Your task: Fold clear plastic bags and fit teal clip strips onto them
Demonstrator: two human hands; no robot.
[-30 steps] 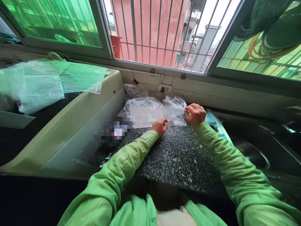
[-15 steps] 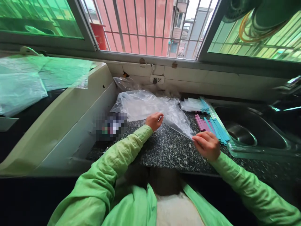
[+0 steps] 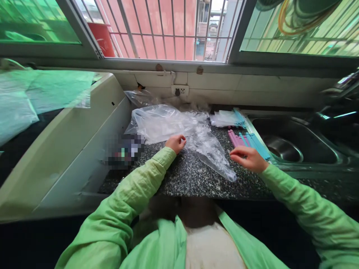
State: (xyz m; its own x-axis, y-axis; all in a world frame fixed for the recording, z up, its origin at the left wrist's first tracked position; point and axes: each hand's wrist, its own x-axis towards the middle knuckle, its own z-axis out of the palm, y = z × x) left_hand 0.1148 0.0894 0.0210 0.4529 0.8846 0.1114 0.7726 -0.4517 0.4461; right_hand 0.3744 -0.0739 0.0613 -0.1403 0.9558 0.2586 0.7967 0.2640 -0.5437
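Note:
A large clear plastic bag (image 3: 165,119) lies crumpled across the speckled dark counter (image 3: 193,179), its near right corner resting close to the front edge. At the bag's front edge is my left hand (image 3: 176,144), fingers curled closed; what sits between the fingertips is hidden. My right hand (image 3: 248,157) hovers right of the bag, apart from it, thumb and fingers drawn together with nothing visible in them. Just beyond that hand lie pink strips (image 3: 237,138) and turquoise strips (image 3: 256,144). Behind these is a stack of small clear packets (image 3: 224,117) with turquoise ends.
To the right is a steel sink (image 3: 303,138) with a faucet beyond. A pale appliance side panel (image 3: 84,138) borders the counter on the left, with plastic sheeting (image 3: 58,87) over it. A blurred-out object (image 3: 125,151) sits beside the panel. A socket (image 3: 180,90) is on the back wall.
My right hand has let go of the bag's corner and moved slightly right. That corner has dropped onto the counter. My left hand stays at the bag's front edge. The view has shifted a little.

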